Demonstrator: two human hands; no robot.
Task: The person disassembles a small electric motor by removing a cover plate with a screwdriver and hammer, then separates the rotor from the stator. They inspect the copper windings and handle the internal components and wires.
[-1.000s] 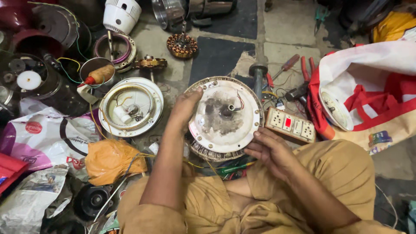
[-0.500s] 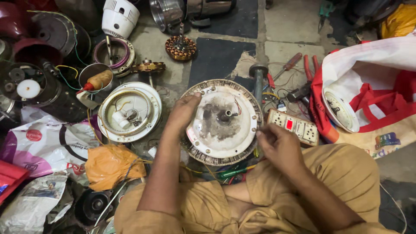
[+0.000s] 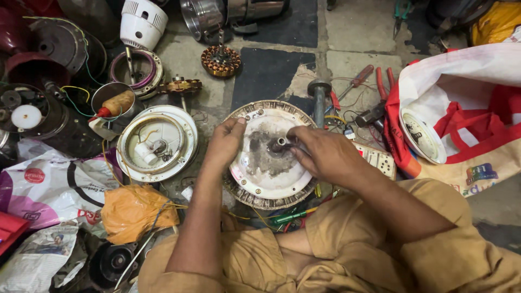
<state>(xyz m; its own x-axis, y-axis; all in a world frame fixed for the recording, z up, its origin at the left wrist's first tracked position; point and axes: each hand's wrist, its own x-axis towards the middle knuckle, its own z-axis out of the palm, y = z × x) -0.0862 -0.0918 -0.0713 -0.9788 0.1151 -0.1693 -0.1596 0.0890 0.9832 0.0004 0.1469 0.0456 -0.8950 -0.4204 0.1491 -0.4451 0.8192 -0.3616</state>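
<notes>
Left hand clamped on fan motor cover left rim; right hand fingers pinched on its centre shaft. Parts crowd every edge on stone floor.

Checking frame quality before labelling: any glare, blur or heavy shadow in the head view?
Head view: sharp across the middle, with the round white dished motor cover, left hand and right hand in focus; lighting soft and even with faint shadows; mild sheen on the shiny steel housing at top; corners darker; slight wide-angle bowing at the edges.
</notes>
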